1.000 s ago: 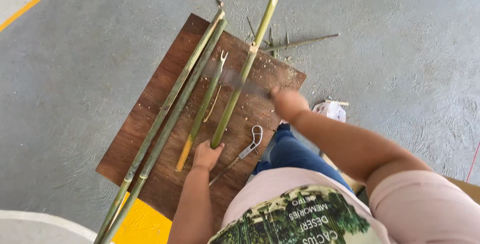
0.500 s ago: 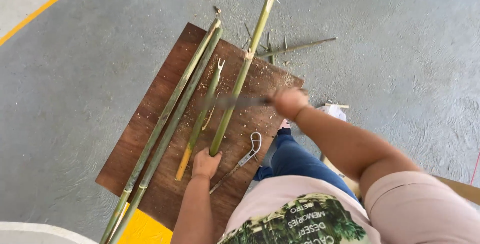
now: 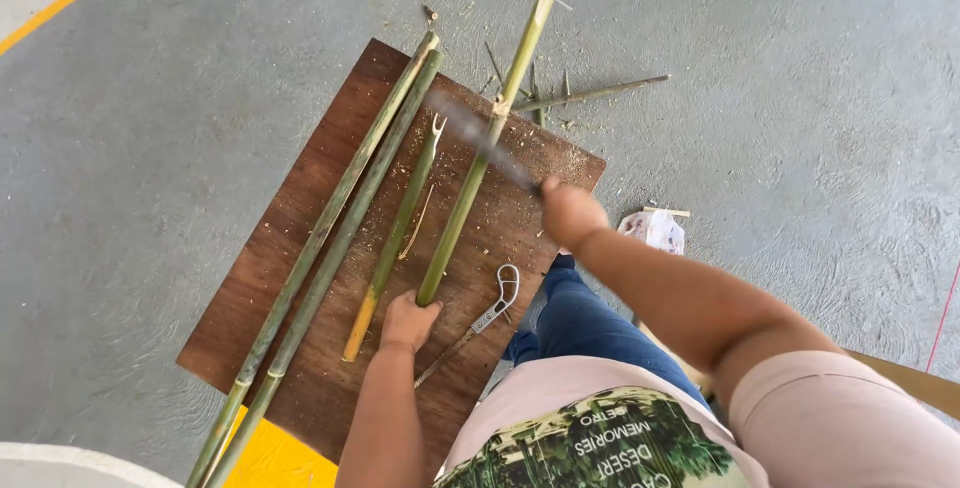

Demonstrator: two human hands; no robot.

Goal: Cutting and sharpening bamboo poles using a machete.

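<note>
- The bamboo stalk (image 3: 470,188) lies slanted across the brown wooden board (image 3: 290,278), its near end gripped by the left hand (image 3: 408,322), fingers closed round it.
- The right hand (image 3: 570,213) has its fingers wrapped on a blurred blade (image 3: 480,140), which crosses the stalk beyond the knuckles.
- Left of the left hand's fingers lie a short split piece (image 3: 395,233) and two long stalks (image 3: 330,248); metal shears (image 3: 485,318) lie just right.
- The board rests on grey concrete floor (image 3: 150,148), open all around.
- Since half a second ago the blade has swung up toward the stalk's far node.
</note>
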